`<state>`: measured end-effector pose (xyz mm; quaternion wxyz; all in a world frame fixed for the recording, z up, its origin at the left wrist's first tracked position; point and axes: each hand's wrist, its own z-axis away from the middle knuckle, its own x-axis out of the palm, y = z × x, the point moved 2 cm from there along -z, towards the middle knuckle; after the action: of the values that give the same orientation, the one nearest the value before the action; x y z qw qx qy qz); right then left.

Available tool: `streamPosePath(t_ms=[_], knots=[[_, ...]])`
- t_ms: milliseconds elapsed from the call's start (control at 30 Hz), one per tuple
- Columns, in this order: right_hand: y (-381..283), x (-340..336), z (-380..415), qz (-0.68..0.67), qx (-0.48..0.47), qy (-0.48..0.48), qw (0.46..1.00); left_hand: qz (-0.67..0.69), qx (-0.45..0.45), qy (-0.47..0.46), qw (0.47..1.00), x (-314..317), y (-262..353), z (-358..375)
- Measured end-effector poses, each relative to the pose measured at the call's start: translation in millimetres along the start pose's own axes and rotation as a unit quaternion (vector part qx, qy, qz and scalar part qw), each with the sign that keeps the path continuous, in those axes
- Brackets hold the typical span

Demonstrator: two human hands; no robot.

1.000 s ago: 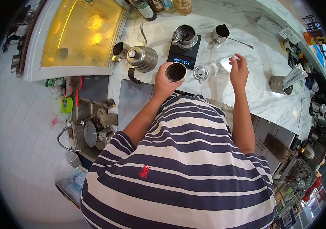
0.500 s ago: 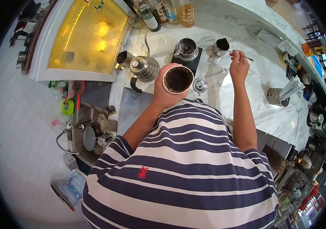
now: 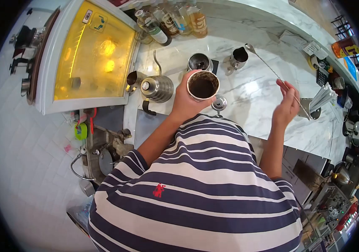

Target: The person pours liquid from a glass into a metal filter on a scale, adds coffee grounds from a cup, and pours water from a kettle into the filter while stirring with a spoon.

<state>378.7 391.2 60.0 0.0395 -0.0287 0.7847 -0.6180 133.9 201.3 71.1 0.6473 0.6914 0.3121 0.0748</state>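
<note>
My left hand (image 3: 183,98) is wrapped round a cup (image 3: 202,85) with dark contents, held in front of my chest. In my right hand (image 3: 287,105) is a long twisted bar spoon (image 3: 267,64), its bowl pointing away toward the back of the counter. A metal pitcher (image 3: 238,59) with a dark inside stands just left of the spoon's bowl. Beyond the cup sits a metal dripper (image 3: 199,62) on a black scale (image 3: 215,67), partly hidden by the cup. A small metal lid-like piece (image 3: 219,103) lies right of the cup.
A gooseneck kettle (image 3: 157,88) and another small metal pitcher (image 3: 134,80) stand at the left. Several bottles (image 3: 158,33) line the back. At the right is a metal holder with straws (image 3: 323,98). A sink (image 3: 91,145) lies low on the left.
My right hand has moved right and toward me, drawing the bar spoon clear of the metal pitcher. The cup stays in my left hand, and the head view has shifted slightly.
</note>
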Motion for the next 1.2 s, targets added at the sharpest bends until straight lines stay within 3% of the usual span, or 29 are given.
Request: streamPosePath(t_ms=[233, 400, 633, 1033, 1200], knots=[[-42, -37, 14, -0.218, -0.030, -0.040, 0.975, 0.039, 0.010, -0.005, 0.999, 16, 7, -27], [-83, -29, 22, -0.233, -0.069, -0.095, 0.965, 0.042, 0.042, 0.002, 0.998, 10, 14, -34], [-124, -2, 35, -0.155, -0.163, -0.215, 0.950, 0.028, 0.090, 0.051, 0.994, -14, 27, -12], [-170, 66, 85, -0.084, -0.127, -0.241, 0.958, 0.005, 0.145, 0.100, 0.984, -71, 22, 2], [-179, 77, 95, -0.021, -0.199, -0.256, 0.946, -0.004, 0.216, 0.109, 0.970, -82, 11, 5]])
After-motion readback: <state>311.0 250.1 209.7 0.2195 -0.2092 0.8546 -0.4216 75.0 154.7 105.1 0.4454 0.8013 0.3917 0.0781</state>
